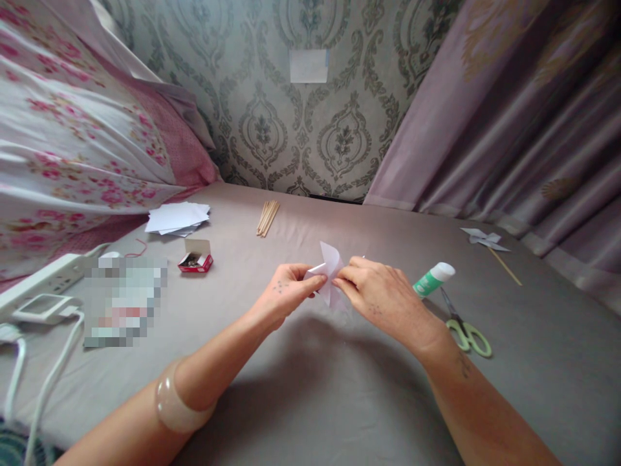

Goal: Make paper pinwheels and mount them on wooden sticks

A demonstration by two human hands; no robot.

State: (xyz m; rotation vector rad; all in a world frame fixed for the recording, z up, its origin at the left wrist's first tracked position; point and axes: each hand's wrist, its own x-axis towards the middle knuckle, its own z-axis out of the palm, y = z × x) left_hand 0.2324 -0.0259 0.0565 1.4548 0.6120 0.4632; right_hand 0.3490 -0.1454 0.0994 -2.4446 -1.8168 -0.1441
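Both hands hold a white paper pinwheel (330, 260) above the middle of the table. My left hand (287, 285) pinches its left side between thumb and fingers. From the right, my right hand (381, 288) has its fingers closed at the pinwheel's centre; whether a pin is between them I cannot make out. A small pale tip shows just above the right-hand knuckles. The glue stick (433, 279), white-capped and green, is just beyond my right hand. Scissors (466, 331) with light green handles lie beside my right wrist.
A finished pinwheel on a stick (486, 239) lies far right. Toward the back are wooden sticks (268, 218), a stack of white paper (177, 219) and a small open red box (195, 259) of metal pieces. A power strip (51, 285) with cables runs along the left.
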